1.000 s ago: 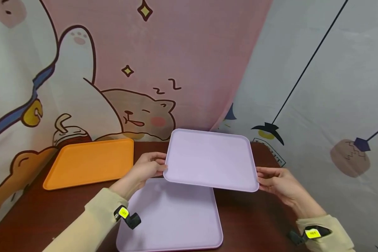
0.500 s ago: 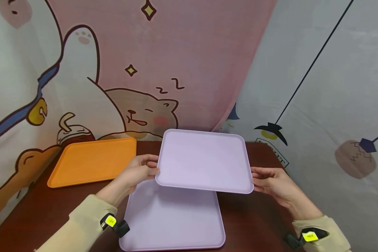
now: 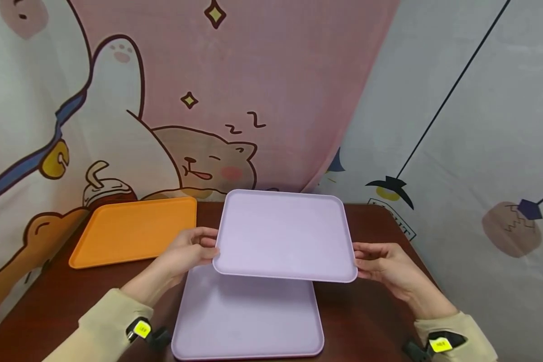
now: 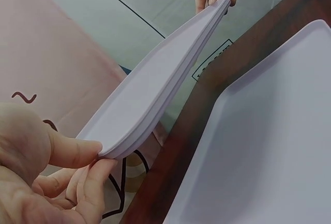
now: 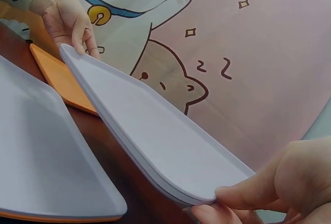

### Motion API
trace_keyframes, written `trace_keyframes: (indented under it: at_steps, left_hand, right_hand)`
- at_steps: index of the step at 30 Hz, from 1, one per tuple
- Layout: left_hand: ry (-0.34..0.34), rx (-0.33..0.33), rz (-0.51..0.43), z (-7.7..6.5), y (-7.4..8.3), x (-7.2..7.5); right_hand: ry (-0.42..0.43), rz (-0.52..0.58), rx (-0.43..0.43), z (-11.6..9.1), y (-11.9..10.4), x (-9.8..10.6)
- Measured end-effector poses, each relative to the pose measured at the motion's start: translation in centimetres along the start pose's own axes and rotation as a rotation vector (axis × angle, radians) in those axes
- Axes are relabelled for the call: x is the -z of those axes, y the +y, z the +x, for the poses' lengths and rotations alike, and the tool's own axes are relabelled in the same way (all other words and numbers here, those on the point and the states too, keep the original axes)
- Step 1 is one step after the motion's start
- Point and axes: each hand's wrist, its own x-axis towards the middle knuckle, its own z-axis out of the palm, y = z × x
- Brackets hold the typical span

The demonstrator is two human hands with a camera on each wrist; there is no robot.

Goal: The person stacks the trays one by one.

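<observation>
My left hand pinches the left edge of a pale lilac tray, thumb on top and fingers beneath. The right hand pinches its right edge the same way. Both wrist views show layered rims, so at least two trays appear nested in this grip. They are held above the table, the far side raised. Below, partly covered by them in the head view, a larger-looking lilac tray lies on the table. An orange edge shows beneath that tray in the right wrist view.
An orange tray lies at the back left of the dark red-brown table. Behind the table hangs a cloth printed with cartoon animals. A grey-white cloth hangs along the right side.
Both hands have carried the lilac trays to the left and slightly down, further over the tray on the table. The orange tray stays where it was; the head view has shifted slightly.
</observation>
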Motion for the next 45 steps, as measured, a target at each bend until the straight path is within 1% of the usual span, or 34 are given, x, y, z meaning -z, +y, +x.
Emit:
trace_keyframes:
  at_steps: [4,7,15,22,29,35,42,45]
  left_hand:
    - [-0.006,-0.013,-0.003,-0.4,-0.2,0.5]
    - [-0.001,-0.010,-0.006,-0.8,-0.2,0.8]
    - [0.024,0.030,-0.010,-1.6,-0.2,1.4]
    - [0.022,0.045,-0.025,-2.1,-0.3,1.8]
    - [0.000,0.014,-0.058,-2.6,-0.8,2.4]
    - [0.015,0.044,-0.053,-2.9,-0.8,2.7]
    - [0.013,0.034,-0.052,-3.4,-0.9,3.1]
    - [0.023,0.043,-0.052,-3.5,-0.9,3.2]
  right_hand:
    - [-0.009,0.006,0.002,0.0,0.0,-0.4]
    - [-0.019,0.009,0.002,-0.1,-0.1,-0.7]
    - [-0.043,0.012,0.008,-0.2,-0.3,-1.3]
    - [-0.056,0.003,0.012,-0.3,-0.5,-1.8]
    - [-0.089,0.015,0.009,-0.3,-0.5,-2.3]
    - [-0.100,0.013,0.018,-0.3,-0.8,-2.5]
    - [-0.120,0.021,0.025,-0.2,-0.7,-2.9]
    - [-0.125,0.021,0.024,-0.2,-0.7,-3.1]
